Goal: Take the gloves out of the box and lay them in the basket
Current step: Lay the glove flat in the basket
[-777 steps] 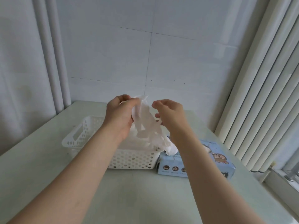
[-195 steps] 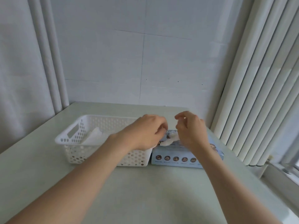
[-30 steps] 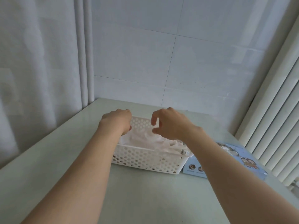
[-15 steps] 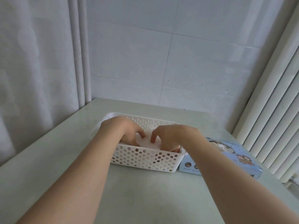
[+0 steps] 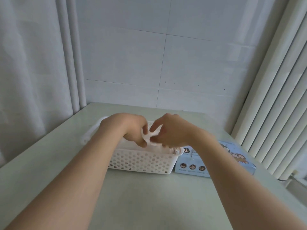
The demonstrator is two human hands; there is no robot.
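A white perforated basket [image 5: 141,161] stands on the pale table, with white gloves lying inside, mostly hidden by my hands. Over the basket my left hand [image 5: 127,128] and my right hand [image 5: 172,130] both pinch one thin white glove [image 5: 150,138] between them, just above the rim. The light blue glove box [image 5: 196,165], marked XL, lies flat against the basket's right side; my right forearm crosses over it and hides its opening.
The pale green table [image 5: 149,205] runs to a tiled wall behind the basket. A white curtain [image 5: 33,63] hangs at the left. Vertical white blinds [image 5: 279,97] and a window sill edge stand at the right.
My hands have risen from low inside the basket to just above its rim, both still pinching the white glove. The view has shifted slightly.
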